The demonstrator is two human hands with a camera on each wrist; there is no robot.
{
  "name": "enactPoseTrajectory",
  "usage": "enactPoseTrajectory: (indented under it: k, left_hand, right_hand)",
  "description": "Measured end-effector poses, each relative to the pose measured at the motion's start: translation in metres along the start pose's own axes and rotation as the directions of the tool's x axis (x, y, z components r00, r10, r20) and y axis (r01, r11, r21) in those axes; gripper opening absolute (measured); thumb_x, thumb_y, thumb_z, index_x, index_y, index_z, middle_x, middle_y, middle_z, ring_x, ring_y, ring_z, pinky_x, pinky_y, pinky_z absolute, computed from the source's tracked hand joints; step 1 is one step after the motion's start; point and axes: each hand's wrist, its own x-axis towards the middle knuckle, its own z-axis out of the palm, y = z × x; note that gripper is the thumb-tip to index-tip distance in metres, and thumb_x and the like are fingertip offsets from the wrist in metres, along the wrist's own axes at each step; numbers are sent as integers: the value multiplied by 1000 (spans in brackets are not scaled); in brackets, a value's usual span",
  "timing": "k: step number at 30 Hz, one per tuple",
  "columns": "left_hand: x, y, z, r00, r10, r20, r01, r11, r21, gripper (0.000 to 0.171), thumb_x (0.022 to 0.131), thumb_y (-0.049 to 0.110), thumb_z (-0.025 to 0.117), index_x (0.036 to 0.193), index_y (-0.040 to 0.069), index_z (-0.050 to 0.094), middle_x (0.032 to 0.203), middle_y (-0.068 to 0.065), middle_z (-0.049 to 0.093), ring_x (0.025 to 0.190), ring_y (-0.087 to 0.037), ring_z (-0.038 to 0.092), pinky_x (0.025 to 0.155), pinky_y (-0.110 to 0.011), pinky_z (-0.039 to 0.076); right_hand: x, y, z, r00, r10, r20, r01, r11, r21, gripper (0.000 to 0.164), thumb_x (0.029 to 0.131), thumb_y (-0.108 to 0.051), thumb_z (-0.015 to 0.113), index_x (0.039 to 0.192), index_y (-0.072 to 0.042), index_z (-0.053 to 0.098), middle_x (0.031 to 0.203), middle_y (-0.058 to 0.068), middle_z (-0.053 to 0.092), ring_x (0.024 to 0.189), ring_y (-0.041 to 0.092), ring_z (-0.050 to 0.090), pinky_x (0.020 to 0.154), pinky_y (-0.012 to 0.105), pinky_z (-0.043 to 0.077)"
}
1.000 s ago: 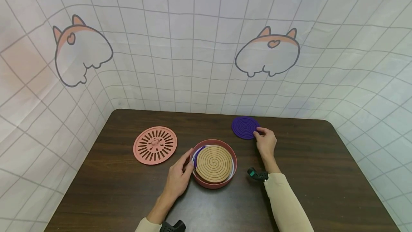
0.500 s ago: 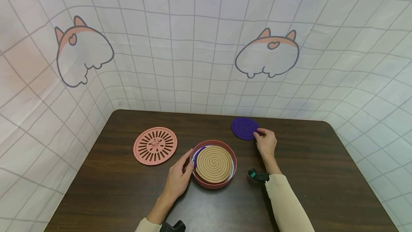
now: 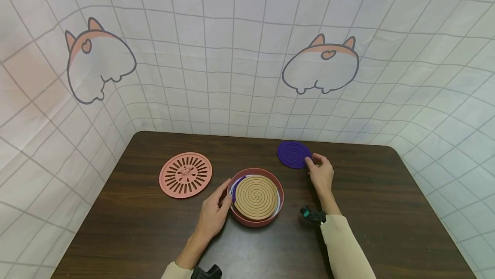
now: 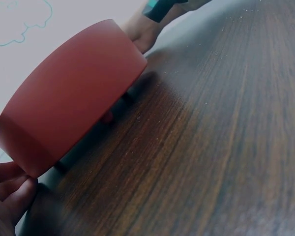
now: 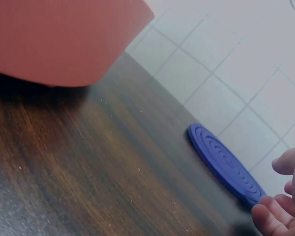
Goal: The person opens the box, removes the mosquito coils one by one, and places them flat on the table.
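My left hand (image 3: pixel 213 216) holds the left side of a round red mosquito-coil box (image 4: pixel 71 96), its fingers against the wall and lower edge. Inside lies a tan mosquito coil (image 3: pixel 256 197), with white and purple edges showing beneath it. Beyond the box to the right, a purple coil (image 3: pixel 292 154) rests flat on the table. At that coil's right edge is my right hand (image 3: pixel 322 173). In the right wrist view, one digit stands apart above the coil, and the lower fingers (image 5: pixel 270 219) lie close to its rim; whether they touch cannot be told.
A pink slotted lid (image 3: pixel 185 175) with a small knob lies left of the box on the dark wooden table (image 3: pixel 386 210). A white grid-patterned curtain (image 3: pixel 247 55) surrounds the table at the back and sides.
The right hand has shifted slightly right, its index fingertip drawing off the edge of the purple coil. The left hand, box and lid keep their places.
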Motion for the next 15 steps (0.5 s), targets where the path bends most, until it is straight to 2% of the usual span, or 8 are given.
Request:
enactPoseTrajectory:
  k: [5,11,15]
  left_hand:
    - [0,0,0,1000,-4,1,4,1000,5,44,103,22,54,146,29,53,145,2,58,128,-13,58,103,-43,51]
    - [0,-1,1,1000,-5,-3,5,1000,10,44,103,23,54,146,28,53,145,2,58,128,-13,58,103,-44,51]
    - [0,-1,1,1000,0,-3,0,1000,7,44,103,23,54,146,27,53,145,2,58,128,-14,58,103,-44,51]
  right_hand:
    - [-3,-5,-1,1000,-7,-1,7,999,39,46,94,-26,69,133,-1,60,122,15,67,69,13,67,58,15,52]
    - [-6,-13,-3,1000,-3,-5,4,999,51,45,94,-24,69,133,-2,60,118,13,68,72,9,65,59,13,52]
    - [-9,-18,-4,1000,-2,-2,2,999,54,46,95,-25,68,134,-2,60,118,13,68,80,18,68,61,12,52]
